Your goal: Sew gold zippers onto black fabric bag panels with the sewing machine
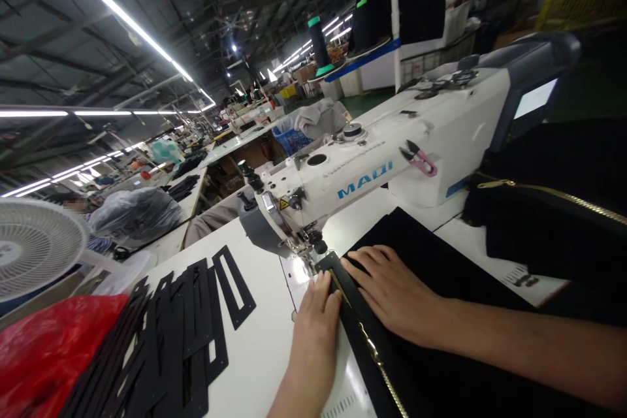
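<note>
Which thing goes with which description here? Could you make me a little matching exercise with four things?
Things:
1. Snips
2. Fan
3. Right hand
4. Basket

Descriptions:
A. blue, behind the machine
B. on black fabric
C. pink-handled, against the machine's side
D. white, at the picture's left edge

Right pairs: 1-C, 2-D, 3-B, 4-A

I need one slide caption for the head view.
Left hand and right hand rest on black material with gold zipper beside sewing machine.
</note>
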The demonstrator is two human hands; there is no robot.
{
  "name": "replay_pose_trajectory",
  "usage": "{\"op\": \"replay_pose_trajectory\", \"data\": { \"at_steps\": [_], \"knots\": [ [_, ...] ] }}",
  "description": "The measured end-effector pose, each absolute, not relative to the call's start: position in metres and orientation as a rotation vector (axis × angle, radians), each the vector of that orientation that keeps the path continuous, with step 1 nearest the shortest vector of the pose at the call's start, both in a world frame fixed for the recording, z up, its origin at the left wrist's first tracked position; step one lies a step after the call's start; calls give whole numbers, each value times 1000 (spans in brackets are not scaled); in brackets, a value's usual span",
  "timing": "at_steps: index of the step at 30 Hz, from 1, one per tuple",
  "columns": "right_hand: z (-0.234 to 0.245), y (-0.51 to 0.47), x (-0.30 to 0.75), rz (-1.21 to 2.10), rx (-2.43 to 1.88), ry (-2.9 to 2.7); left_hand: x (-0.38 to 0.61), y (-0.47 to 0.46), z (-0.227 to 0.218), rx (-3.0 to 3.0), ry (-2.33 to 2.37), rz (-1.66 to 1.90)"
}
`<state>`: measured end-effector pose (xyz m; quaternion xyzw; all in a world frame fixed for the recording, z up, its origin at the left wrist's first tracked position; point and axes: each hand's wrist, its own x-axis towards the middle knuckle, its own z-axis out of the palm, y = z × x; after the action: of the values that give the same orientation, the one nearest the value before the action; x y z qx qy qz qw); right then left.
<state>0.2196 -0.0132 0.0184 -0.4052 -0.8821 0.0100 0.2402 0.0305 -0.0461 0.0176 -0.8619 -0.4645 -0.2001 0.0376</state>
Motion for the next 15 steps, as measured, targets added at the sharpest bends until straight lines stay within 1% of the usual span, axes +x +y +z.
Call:
{"op": "replay_pose_trajectory", "data": {
  "at_steps": [4,9,12,15],
  "knots": [
    [22,-9,210,62,-1112,-2272,30,-45,10,-2600,-1512,-624],
    [4,-7,207,144,-1130,-2169,33,-45,7,-2591,-1726,-610],
    [-6,-10,208,11,-950,-2203,29,-45,2,-2537,-1859,-594],
    [-3,-15,209,-84,-816,-2226,19,-45,-9,-2532,-1790,-530]
  ]
}}
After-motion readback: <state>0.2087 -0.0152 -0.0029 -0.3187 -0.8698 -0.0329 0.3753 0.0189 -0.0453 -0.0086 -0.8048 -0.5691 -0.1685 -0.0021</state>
